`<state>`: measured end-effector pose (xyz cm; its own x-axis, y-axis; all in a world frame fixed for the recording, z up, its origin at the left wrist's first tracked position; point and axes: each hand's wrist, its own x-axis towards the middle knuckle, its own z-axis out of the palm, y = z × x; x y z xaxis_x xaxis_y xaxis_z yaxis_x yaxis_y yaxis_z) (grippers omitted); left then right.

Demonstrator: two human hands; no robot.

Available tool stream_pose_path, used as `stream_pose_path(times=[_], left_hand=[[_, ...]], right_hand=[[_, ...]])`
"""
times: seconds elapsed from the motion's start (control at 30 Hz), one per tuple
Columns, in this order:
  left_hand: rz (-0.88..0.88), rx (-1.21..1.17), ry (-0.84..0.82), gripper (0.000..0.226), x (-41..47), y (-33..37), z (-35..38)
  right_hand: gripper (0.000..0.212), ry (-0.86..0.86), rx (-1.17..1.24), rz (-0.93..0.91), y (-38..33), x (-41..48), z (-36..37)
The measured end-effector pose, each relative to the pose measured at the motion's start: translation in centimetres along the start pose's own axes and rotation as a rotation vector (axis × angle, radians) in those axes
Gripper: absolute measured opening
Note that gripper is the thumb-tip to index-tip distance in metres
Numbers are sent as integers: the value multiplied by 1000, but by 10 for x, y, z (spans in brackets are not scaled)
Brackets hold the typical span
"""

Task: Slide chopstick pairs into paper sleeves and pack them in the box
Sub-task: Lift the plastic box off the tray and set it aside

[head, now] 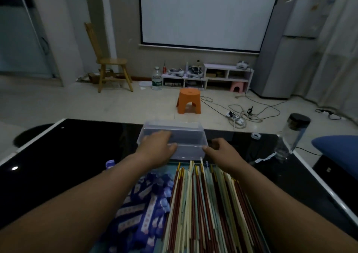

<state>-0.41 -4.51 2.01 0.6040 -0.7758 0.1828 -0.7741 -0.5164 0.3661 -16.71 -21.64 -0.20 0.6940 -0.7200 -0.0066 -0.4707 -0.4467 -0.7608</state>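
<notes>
A clear plastic box [186,130] stands on the black glass table, just beyond a heap of loose chopsticks [205,204] in red-brown, cream and pale green. Left of the chopsticks lies a pile of blue patterned paper sleeves [143,196]. My left hand [157,145] lies over the box's near left part, fingers curled on its lid and thumb at the front edge. My right hand [219,148] grips the box's near right corner with curled fingers. The box's inside is hard to make out.
The black table [77,155] has white edges. A clear bottle with a black cap [292,134] and a small tape roll [255,135] stand at its right. Beyond the table are an orange stool [188,101], floor cables and a wooden chair.
</notes>
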Motion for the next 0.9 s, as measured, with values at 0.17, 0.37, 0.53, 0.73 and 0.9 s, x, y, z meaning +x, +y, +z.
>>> stream_pose_path(times=[0.17, 0.37, 0.53, 0.73, 0.9], left_hand=[[-48, -169, -114, 35, -79, 22, -4], [-150, -237, -48, 35, -140, 9, -16], [-146, -183, -55, 35, -141, -1, -11], [-146, -62, -57, 22, -131, -9, 0], [-190, 112, -139, 33, -135, -14, 16]], right_hand=[[15, 91, -49, 39, -4, -82, -16], [17, 48, -211, 141, 8, -137, -23], [5, 58, -281, 109, 5, -133, -2], [35, -42, -367, 28, 0, -125, 26], [42, -25, -448, 23, -2, -121, 27]])
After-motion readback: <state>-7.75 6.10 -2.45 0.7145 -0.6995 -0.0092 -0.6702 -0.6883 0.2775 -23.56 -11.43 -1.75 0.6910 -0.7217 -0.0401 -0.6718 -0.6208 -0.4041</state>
